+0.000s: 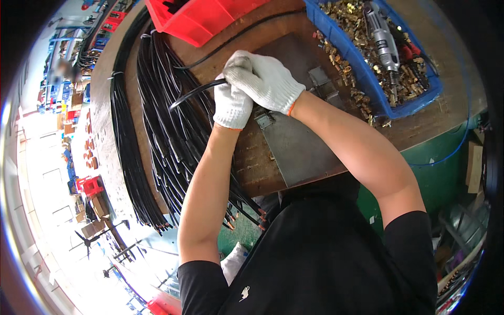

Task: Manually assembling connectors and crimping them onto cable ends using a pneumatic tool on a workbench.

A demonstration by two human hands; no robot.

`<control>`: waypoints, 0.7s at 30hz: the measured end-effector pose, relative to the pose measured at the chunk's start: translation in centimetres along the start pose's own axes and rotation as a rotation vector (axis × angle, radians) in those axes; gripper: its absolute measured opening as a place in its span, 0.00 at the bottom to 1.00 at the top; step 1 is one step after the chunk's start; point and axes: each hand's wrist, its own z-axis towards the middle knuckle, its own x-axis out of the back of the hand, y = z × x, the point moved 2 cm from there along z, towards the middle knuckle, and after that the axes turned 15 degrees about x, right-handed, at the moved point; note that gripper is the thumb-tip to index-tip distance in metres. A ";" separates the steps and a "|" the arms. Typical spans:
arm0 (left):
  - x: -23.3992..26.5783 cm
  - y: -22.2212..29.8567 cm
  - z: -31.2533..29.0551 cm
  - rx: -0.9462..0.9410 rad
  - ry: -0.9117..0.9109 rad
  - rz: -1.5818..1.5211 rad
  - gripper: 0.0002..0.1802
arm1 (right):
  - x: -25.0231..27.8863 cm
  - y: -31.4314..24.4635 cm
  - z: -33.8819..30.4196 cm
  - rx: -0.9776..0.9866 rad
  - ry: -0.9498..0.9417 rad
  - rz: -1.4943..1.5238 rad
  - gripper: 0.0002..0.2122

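Both my hands, in white knit gloves with orange cuffs, are closed together above the table. My left hand point(232, 107) is wrapped round a black cable point(195, 93), whose free end curves out to the left. Over it lies my right hand point(268, 79), its fingers bent and pressed onto the same spot; whatever sits between the fingers is hidden. Below the hands is a dark metal plate point(299, 144) with small metal fixtures point(318, 76) on it. To the left lie bundles of black cables point(168, 131) with bare copper ends hanging over the table edge.
A blue bin point(362, 89) at the right holds brass fittings and a grey power tool point(382, 39). Loose brass fittings point(341, 65) lie along its left side. At the far edge is a red bin point(197, 23). A blue hose point(454, 152) hangs at the right.
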 end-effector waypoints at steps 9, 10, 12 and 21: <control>-1.5 8.7 -5.6 0.481 0.326 -0.227 0.38 | 4.3 -3.3 -4.5 -0.091 0.237 0.257 0.24; -0.9 9.1 -6.5 0.455 0.284 -0.363 0.37 | 4.1 -5.4 -5.0 -0.102 0.167 0.331 0.23; -2.9 10.5 -7.5 0.515 0.351 -0.609 0.38 | 4.5 -8.5 -6.3 -0.124 0.013 0.288 0.25; -3.8 7.9 -9.5 0.606 -0.072 -1.089 0.34 | 1.7 -12.7 -6.3 0.379 0.057 -0.292 0.22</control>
